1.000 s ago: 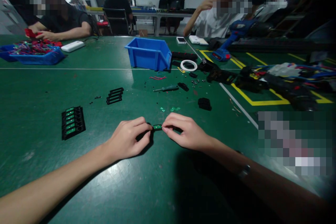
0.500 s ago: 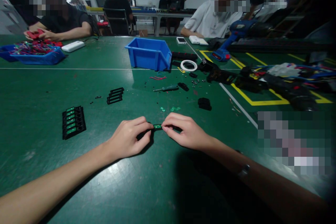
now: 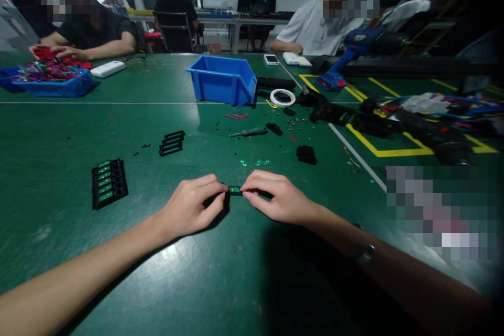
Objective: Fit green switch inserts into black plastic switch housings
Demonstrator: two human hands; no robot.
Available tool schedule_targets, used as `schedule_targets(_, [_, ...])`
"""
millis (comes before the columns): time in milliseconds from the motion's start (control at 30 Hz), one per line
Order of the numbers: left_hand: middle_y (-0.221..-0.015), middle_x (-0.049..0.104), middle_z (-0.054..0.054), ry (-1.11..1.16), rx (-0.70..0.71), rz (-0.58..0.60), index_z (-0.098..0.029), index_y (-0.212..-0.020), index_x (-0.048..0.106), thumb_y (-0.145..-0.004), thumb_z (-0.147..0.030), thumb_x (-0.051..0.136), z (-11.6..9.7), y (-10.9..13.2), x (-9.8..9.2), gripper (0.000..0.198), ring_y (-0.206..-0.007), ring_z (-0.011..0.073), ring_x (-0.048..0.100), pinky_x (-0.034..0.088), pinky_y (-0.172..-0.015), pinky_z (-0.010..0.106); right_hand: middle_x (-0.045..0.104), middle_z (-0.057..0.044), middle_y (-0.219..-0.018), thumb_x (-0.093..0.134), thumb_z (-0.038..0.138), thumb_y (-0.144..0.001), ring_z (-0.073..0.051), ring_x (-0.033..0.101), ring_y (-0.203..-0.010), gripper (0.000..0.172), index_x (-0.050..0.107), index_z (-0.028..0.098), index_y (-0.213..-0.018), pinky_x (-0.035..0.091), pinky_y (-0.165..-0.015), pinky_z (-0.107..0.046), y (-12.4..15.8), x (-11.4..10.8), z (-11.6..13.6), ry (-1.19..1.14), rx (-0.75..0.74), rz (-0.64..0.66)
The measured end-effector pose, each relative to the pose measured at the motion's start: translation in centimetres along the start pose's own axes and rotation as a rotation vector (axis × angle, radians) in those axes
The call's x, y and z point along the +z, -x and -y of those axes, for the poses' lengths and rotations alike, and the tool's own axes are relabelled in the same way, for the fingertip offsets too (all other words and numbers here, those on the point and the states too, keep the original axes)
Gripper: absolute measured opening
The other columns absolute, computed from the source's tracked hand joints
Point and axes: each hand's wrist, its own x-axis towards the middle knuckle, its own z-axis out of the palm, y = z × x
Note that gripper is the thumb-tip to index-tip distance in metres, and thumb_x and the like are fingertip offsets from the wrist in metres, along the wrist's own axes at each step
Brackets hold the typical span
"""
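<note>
My left hand [image 3: 192, 206] and my right hand [image 3: 275, 198] meet near the middle of the green table [image 3: 59, 241], both pinched on one small black part with a green insert [image 3: 235, 189]. The part is held low over the table, between thumb and forefinger on each side. To the left lies a row of several finished black parts with green inserts [image 3: 108, 183]. Further back, three empty black frames [image 3: 172, 144] lie side by side. Small green chips [image 3: 260, 162] are scattered just beyond my hands.
A blue bin [image 3: 222, 80] stands at the back centre, with a screwdriver [image 3: 249, 132], a tape ring [image 3: 282, 97] and a black block [image 3: 306, 154] to its right. Cables and a blue power tool [image 3: 346, 58] crowd the right. Other people sit across the table.
My hands stay pinched on the small part in the same spot. The person across on the right has lowered an arm to the table.
</note>
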Motion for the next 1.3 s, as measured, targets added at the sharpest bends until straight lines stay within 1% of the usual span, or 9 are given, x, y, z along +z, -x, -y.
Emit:
schedule_targets(267, [-0.083, 0.063, 0.005, 0.011, 0.017, -0.023, -0.014, -0.109, 0.07, -0.098, -0.019, 0.05, 0.05, 0.0, -0.02, 0.023, -0.072, 0.0139, 0.058, 0.043, -0.065, 0.026, 0.068, -0.008, -0.096, 0.06, 0.016, -0.097, -0.019, 0.063, -0.085, 0.014, 0.07, 0.018, -0.106, 0.052, -0.077, -0.033, 0.08, -0.09, 0.03, -0.009, -0.018, -0.013])
schedule_targets(567, [-0.083, 0.062, 0.004, 0.009, 0.02, -0.015, -0.014, -0.109, 0.07, -0.098, -0.019, 0.051, 0.22, 0.08, 0.09, 0.023, -0.072, 0.014, 0.059, 0.044, -0.066, 0.027, 0.068, -0.008, -0.097, 0.059, 0.016, -0.097, -0.019, 0.064, -0.086, 0.015, 0.071, 0.018, -0.106, 0.053, -0.079, -0.033, 0.08, 0.01, 0.0, -0.004, -0.016, -0.008])
schedule_targets(767, [-0.083, 0.063, 0.004, 0.023, -0.009, -0.051, -0.015, -0.106, 0.07, -0.098, -0.019, 0.051, 0.29, 0.08, 0.14, 0.021, -0.073, 0.0139, 0.059, 0.045, -0.067, 0.027, 0.069, -0.008, -0.096, 0.058, 0.014, -0.097, -0.019, 0.064, -0.086, 0.014, 0.071, 0.019, -0.102, 0.053, -0.079, -0.033, 0.07, -0.05, -0.2, 0.001, -0.027, -0.015])
schedule_targets(900, [-0.081, 0.062, 0.004, 0.02, -0.023, -0.068, -0.014, -0.106, 0.071, -0.099, -0.02, 0.051, 0.17, 0.05, 0.1, 0.022, -0.071, 0.0137, 0.058, 0.044, -0.066, 0.026, 0.07, -0.008, -0.096, 0.058, 0.013, -0.097, -0.02, 0.065, -0.086, 0.015, 0.071, 0.019, -0.102, 0.053, -0.079, -0.034, 0.07, -0.07, -0.21, -0.001, -0.031, -0.032])
schedule_targets(1300, [-0.082, 0.064, 0.004, -0.002, 0.006, -0.04, -0.015, -0.108, 0.071, -0.099, -0.02, 0.05, 0.16, -0.08, 0.1, 0.023, -0.071, 0.0142, 0.06, 0.045, -0.065, 0.026, 0.07, -0.008, -0.099, 0.058, 0.013, -0.097, -0.02, 0.065, -0.088, 0.016, 0.071, 0.02, -0.105, 0.054, -0.08, -0.035, 0.02, -0.07, -0.14, -0.002, -0.021, -0.016])
